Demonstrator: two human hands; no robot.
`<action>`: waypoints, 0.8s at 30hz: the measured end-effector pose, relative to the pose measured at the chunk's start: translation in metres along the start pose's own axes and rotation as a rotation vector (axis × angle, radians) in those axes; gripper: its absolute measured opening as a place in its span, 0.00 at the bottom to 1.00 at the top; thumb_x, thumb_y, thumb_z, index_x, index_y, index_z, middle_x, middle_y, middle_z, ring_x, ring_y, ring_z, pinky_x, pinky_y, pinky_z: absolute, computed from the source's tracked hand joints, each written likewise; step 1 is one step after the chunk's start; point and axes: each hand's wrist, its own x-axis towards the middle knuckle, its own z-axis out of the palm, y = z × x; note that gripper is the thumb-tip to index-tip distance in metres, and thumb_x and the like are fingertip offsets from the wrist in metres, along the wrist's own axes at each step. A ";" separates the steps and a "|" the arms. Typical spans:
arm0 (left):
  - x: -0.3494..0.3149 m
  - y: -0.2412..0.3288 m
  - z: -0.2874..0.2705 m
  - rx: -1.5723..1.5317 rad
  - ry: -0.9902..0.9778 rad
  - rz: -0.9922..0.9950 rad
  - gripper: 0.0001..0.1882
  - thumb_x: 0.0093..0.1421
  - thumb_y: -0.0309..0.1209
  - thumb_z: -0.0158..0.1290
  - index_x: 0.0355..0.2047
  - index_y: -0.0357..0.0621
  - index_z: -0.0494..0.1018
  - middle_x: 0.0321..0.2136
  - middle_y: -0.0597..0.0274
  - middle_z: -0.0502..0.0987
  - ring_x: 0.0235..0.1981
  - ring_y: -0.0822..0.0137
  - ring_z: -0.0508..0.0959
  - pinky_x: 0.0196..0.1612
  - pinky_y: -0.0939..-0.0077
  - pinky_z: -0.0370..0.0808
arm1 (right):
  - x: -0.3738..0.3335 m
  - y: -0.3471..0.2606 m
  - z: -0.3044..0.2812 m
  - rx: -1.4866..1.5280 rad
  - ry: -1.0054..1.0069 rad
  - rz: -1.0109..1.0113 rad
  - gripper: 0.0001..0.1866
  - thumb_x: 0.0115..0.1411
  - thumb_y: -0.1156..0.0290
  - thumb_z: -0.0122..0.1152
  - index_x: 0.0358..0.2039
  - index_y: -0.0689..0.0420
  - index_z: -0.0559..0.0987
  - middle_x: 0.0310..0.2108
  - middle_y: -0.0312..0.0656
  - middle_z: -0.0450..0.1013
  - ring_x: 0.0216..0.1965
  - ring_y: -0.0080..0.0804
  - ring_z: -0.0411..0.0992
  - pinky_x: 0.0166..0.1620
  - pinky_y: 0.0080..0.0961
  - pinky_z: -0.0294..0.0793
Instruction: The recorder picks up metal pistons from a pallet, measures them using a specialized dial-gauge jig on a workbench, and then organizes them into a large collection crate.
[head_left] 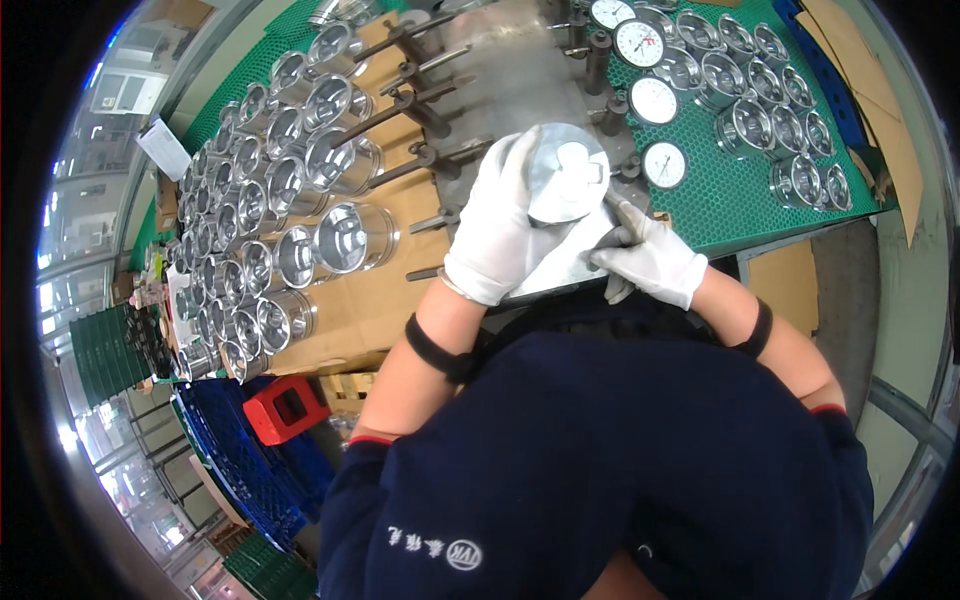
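Observation:
My left hand (497, 222), in a white glove, grips a silver metal piston (566, 200) by its side. The piston's round face is turned up and has a shaped recess in it. Close to the piston's lower right edge is my right hand (655, 258), also gloved, with grey-stained fingertips. Its fingers are apart and partly bent, with the forefinger reaching toward the piston; whether it touches is unclear. Beyond both hands, dial gauges (653, 101) stand in a row beside a metal plate (510, 85) with clamp posts and rods (425, 112).
Many pistons (355, 238) stand in rows on brown cardboard (350, 320) at left. More pistons (745, 128) sit on a green perforated mat (715, 215) at right. A red bin (287, 410) and blue pallet (240, 460) lie below the table at left.

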 end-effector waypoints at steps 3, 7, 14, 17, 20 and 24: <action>-0.001 0.000 0.000 0.016 -0.001 -0.006 0.49 0.42 0.31 0.70 0.63 0.40 0.57 0.56 0.41 0.64 0.52 0.43 0.72 0.54 0.59 0.73 | 0.007 0.010 -0.002 -0.149 0.038 -0.064 0.47 0.59 0.68 0.59 0.71 0.60 0.41 0.39 0.48 0.78 0.31 0.33 0.79 0.39 0.27 0.82; 0.000 -0.001 -0.003 0.016 0.053 0.087 0.45 0.43 0.31 0.70 0.61 0.40 0.60 0.53 0.42 0.68 0.50 0.43 0.74 0.52 0.59 0.74 | 0.006 0.009 -0.005 -0.122 -0.016 -0.060 0.47 0.58 0.64 0.60 0.71 0.61 0.44 0.39 0.52 0.78 0.39 0.37 0.79 0.45 0.28 0.79; -0.009 0.054 -0.056 -0.584 -0.246 -0.247 0.25 0.54 0.30 0.61 0.52 0.42 0.70 0.37 0.51 0.77 0.36 0.55 0.79 0.43 0.65 0.77 | -0.051 0.006 -0.046 -0.085 0.182 -0.388 0.30 0.62 0.64 0.54 0.63 0.63 0.64 0.49 0.55 0.75 0.41 0.44 0.80 0.43 0.35 0.80; -0.015 0.024 -0.076 0.244 0.217 -0.100 0.22 0.54 0.27 0.58 0.51 0.37 0.72 0.40 0.47 0.80 0.40 0.55 0.81 0.45 0.68 0.77 | -0.059 0.055 -0.089 0.072 0.440 -0.650 0.24 0.65 0.68 0.46 0.60 0.66 0.66 0.49 0.51 0.75 0.39 0.36 0.78 0.36 0.29 0.81; -0.043 -0.027 -0.107 0.560 0.166 -0.522 0.20 0.56 0.37 0.62 0.43 0.35 0.76 0.34 0.45 0.80 0.36 0.49 0.81 0.42 0.62 0.77 | -0.053 0.078 -0.144 0.174 0.825 -0.372 0.23 0.64 0.69 0.48 0.58 0.64 0.66 0.44 0.49 0.75 0.37 0.35 0.77 0.29 0.26 0.81; -0.079 -0.095 -0.107 0.774 -0.043 -0.460 0.22 0.54 0.42 0.62 0.39 0.35 0.76 0.28 0.42 0.79 0.30 0.44 0.80 0.35 0.57 0.76 | -0.004 0.082 -0.184 0.342 0.618 -0.089 0.28 0.61 0.70 0.52 0.62 0.58 0.61 0.31 0.44 0.76 0.20 0.31 0.74 0.22 0.27 0.79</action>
